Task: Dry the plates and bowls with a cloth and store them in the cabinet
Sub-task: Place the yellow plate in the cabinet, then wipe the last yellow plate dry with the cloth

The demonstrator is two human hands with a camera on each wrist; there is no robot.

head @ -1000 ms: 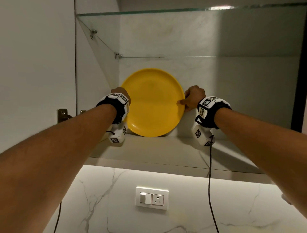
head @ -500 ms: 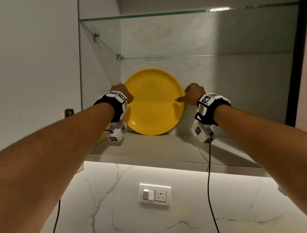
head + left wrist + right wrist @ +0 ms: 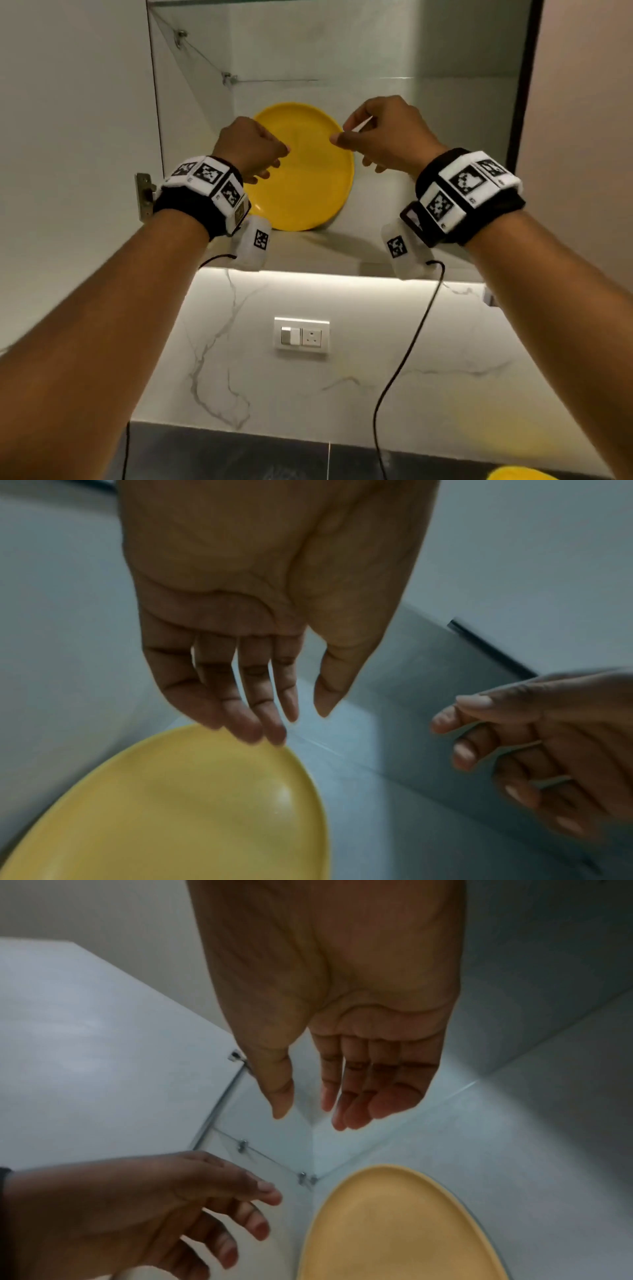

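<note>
A yellow plate (image 3: 305, 185) stands on edge on the cabinet shelf (image 3: 329, 253), leaning against the back wall. It also shows in the left wrist view (image 3: 192, 810) and the right wrist view (image 3: 394, 1229). My left hand (image 3: 263, 157) hovers in front of the plate's left side, fingers relaxed, holding nothing. My right hand (image 3: 359, 137) hangs in front of the plate's upper right, also empty. Both wrist views show the left hand (image 3: 274, 718) and the right hand (image 3: 308, 1115) with fingers loosely extended, clear of the plate.
A glass shelf (image 3: 342, 81) spans the cabinet above the plate. An open cabinet door (image 3: 68, 120) with a hinge (image 3: 144, 195) stands at the left. A switch and socket panel (image 3: 301, 337) sits on the marble wall below. Another yellow dish's edge (image 3: 517, 474) peeks in at the bottom right.
Both hands have let go of the plate's rim and drawn back toward me. The plate stays leaning on the shelf. The view has tilted down.
</note>
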